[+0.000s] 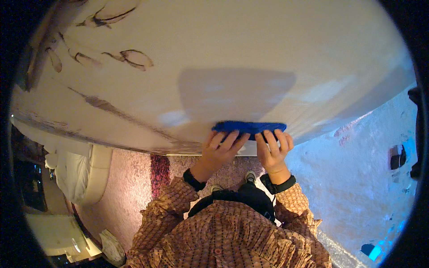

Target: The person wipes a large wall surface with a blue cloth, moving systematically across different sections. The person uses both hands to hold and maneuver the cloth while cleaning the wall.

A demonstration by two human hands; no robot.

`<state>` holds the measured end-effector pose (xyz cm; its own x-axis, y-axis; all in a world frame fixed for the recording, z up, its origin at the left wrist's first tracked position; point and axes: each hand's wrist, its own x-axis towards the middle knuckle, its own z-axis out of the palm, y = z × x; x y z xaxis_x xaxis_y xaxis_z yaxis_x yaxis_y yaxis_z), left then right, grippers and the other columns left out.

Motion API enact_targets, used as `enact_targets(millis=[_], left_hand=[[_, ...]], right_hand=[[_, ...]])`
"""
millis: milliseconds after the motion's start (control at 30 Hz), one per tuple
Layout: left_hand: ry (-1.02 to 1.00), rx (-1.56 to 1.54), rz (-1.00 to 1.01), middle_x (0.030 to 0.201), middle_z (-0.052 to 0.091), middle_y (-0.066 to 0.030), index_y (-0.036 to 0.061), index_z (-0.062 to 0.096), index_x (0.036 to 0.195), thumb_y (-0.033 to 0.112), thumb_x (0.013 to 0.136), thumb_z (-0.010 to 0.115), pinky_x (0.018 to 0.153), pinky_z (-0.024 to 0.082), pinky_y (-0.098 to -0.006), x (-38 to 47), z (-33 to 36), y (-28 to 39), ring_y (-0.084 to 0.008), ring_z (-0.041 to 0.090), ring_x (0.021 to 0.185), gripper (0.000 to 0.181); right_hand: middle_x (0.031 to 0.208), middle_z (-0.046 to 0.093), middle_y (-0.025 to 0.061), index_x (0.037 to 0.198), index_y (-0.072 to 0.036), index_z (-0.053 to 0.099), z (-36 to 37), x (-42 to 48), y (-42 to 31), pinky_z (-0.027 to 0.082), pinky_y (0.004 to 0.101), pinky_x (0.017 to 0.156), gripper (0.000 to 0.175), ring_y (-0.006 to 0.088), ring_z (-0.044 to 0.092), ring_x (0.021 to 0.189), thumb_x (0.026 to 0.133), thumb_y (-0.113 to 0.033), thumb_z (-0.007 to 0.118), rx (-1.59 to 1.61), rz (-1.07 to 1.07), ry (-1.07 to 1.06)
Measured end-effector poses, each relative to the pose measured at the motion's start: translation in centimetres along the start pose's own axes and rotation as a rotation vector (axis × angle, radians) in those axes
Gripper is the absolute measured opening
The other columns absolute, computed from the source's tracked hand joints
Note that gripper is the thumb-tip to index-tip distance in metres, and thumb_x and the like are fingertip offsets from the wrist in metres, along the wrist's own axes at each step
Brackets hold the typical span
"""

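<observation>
Both hands hold a folded blue cloth [249,126] along its lower edge. My left hand [219,147] has its fingers on the cloth's left half, and my right hand [274,147] grips the right half. The cloth lies at, and seems to touch, a pale wall-like surface [241,37] painted with brown branches and buds [135,58]. A broad shadow falls on this surface just beyond the cloth. The thumbs and the cloth's underside are partly hidden.
Below is a pinkish carpet [129,177] with a dark red stripe [160,174]. A cream upholstered piece of furniture [99,174] with white fabric stands at left. Blue light covers the area on the right [335,174], where a small dark object [397,156] shows.
</observation>
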<state>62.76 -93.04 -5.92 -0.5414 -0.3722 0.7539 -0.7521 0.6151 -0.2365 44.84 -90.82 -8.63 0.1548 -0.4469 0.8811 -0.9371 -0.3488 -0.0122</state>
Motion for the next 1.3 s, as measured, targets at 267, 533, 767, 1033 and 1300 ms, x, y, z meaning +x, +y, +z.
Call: enact_targets(millis=[267, 533, 767, 1033, 1300], left_hand=[[-0.197, -0.007, 0.149, 0.122, 0.047, 0.0026, 0.0211, 0.06, 0.118, 0.023, 0.081, 0.053, 0.091, 0.039, -0.034, 0.6, 2.2, 2.1, -0.0168, 0.043, 0.105, 0.038], [-0.083, -0.082, 0.188, 0.12, 0.05, 0.0034, 0.0206, 0.062, 0.115, 0.024, 0.08, 0.056, 0.086, 0.041, -0.0298, 2.7, 3.3, 3.7, -0.0158, 0.044, 0.104, 0.036], [-0.273, -0.123, 0.35, 0.126, 0.05, 0.0041, 0.0115, 0.059, 0.117, 0.02, 0.078, 0.054, 0.095, 0.038, -0.0299, 1.0, 6.4, 6.0, -0.0132, 0.042, 0.112, 0.04], [-0.181, -0.189, 0.264, 0.127, 0.05, 0.0051, 0.0173, 0.058, 0.12, 0.026, 0.081, 0.053, 0.094, 0.037, -0.0335, 3.1, 7.1, 8.1, -0.0168, 0.039, 0.112, 0.041], [-0.542, -0.135, 0.261, 0.126, 0.043, -0.0018, 0.0159, 0.059, 0.118, 0.03, 0.075, 0.058, 0.099, 0.036, -0.0394, -6.1, 7.1, 7.3, -0.0224, 0.042, 0.107, 0.046]], right_hand=[[0.107, 0.054, 0.0021, 0.095, -0.016, 0.065, 0.0, -2.2, 2.6, 0.038, 0.0406, 0.086, 0.022, 0.0252, 0.046, 0.107, 0.074, -0.017, 0.066, -0.001, 0.146, 0.018], [0.113, 0.051, 0.0089, 0.096, -0.012, 0.063, 0.5, -4.0, 3.5, 0.037, 0.045, 0.09, 0.022, 0.0321, 0.043, 0.111, 0.075, -0.015, 0.066, 0.034, 0.253, 0.126], [0.111, 0.048, 0.0112, 0.095, -0.01, 0.06, 1.4, -9.4, 4.6, 0.037, 0.0469, 0.09, 0.019, 0.0345, 0.044, 0.106, 0.076, -0.012, 0.063, 0.054, 0.444, -0.014], [0.112, 0.048, 0.0147, 0.094, -0.009, 0.062, 0.3, -8.6, 6.5, 0.037, 0.0476, 0.091, 0.015, 0.0357, 0.044, 0.105, 0.079, -0.014, 0.061, -0.036, 0.41, 0.089], [0.105, 0.053, 0.006, 0.087, -0.012, 0.063, 2.2, -13.5, 4.1, 0.039, 0.0423, 0.083, 0.025, 0.028, 0.048, 0.1, 0.064, -0.004, 0.069, 0.031, 0.188, -0.158]])
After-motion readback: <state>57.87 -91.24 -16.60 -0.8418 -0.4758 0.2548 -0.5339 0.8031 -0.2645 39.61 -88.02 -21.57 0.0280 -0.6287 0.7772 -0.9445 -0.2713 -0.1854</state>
